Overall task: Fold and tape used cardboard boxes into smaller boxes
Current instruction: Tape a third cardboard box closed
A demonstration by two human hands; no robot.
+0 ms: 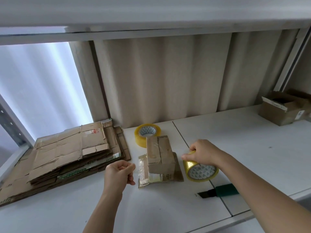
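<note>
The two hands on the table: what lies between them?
In the head view, the small taped cardboard box stands between the left hand and the right hand, which grips a tape roll.

two tape rolls point(147, 134) point(201, 170), one small folded box point(159, 158), one open box point(279, 109), one flattened-cardboard stack point(67, 155), one knife point(218, 192)

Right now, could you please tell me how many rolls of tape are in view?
2. One tape roll is gripped by the right hand, right of the small box; the second roll rests behind that box.

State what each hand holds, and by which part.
Right hand grips the yellowish clear tape roll over its outer rim. Left hand is curled; whether it pinches a tape end cannot be told.
</note>
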